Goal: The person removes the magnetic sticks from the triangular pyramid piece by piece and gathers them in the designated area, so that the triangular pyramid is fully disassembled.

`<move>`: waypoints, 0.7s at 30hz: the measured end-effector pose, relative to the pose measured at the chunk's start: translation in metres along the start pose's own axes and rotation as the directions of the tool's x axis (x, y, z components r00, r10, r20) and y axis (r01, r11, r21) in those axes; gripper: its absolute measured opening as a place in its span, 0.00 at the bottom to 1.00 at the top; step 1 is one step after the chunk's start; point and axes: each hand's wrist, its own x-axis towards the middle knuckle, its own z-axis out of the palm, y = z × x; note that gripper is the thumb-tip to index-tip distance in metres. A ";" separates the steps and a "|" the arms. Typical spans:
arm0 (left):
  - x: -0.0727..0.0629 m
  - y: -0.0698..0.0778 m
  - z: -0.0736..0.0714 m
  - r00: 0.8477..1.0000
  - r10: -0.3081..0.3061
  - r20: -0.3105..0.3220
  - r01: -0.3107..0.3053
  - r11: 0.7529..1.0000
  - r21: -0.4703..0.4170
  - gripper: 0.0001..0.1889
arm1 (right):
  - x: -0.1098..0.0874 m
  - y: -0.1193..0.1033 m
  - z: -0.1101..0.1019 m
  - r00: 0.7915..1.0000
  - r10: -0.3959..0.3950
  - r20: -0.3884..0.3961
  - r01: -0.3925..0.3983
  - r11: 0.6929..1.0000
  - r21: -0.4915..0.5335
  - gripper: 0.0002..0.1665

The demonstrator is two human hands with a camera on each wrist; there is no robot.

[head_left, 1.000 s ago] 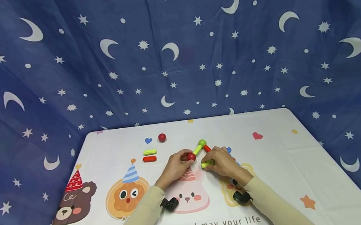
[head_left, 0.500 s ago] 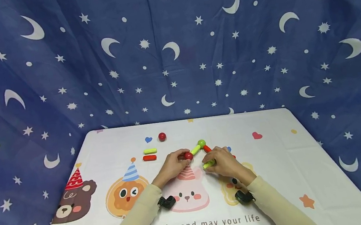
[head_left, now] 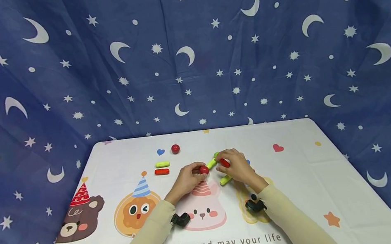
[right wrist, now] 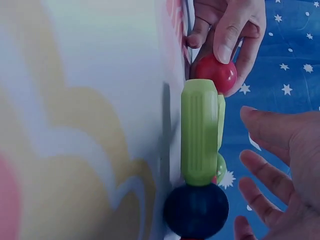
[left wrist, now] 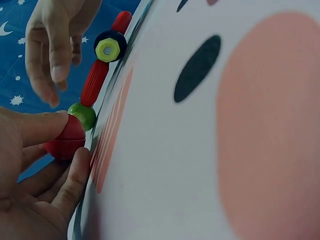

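Observation:
My left hand [head_left: 189, 178] pinches a red ball [head_left: 204, 170] between thumb and fingers. From that ball a yellow-green rod [head_left: 211, 163] leads to a green ball [left wrist: 82, 116], partly covered by my right hand in the head view. A red rod [left wrist: 94, 83] runs on from the green ball to a dark blue ball [right wrist: 196, 211]. Out of the blue ball sticks another yellow-green rod [right wrist: 199, 132], pointing back toward the red ball, and a second red rod [left wrist: 121, 21] extends beyond. My right hand [head_left: 239, 169] hovers over the red rod, fingers spread and holding nothing.
At the back left of the table lie a loose red ball [head_left: 175, 149], a loose yellow-green rod [head_left: 162, 164] and a loose red rod [head_left: 162, 171]. The white tablecloth [head_left: 302, 190] bears printed cartoon figures. A blue star-and-moon curtain [head_left: 189, 77] rises behind the table.
My right hand has let go of the yellow-green rod on the blue ball and lifted slightly forward over the red rod. My left hand shifted a little left, still gripping the red ball.

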 end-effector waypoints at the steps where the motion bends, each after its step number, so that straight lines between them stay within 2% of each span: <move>1: 0.000 0.000 0.000 1.000 -0.002 0.002 0.002 1.000 -0.002 0.21 | 0.002 0.000 0.001 1.000 0.002 0.004 -0.002 1.000 0.000 0.18; 14: -0.001 0.001 0.001 1.000 -0.008 0.003 0.008 1.000 -0.013 0.20 | 0.021 0.005 0.011 0.996 0.009 0.086 -0.013 0.999 0.044 0.18; 21: 0.000 0.000 -0.001 1.000 -0.001 0.006 0.001 1.000 -0.018 0.20 | 0.030 0.008 0.016 0.983 0.024 0.184 -0.038 0.997 0.073 0.17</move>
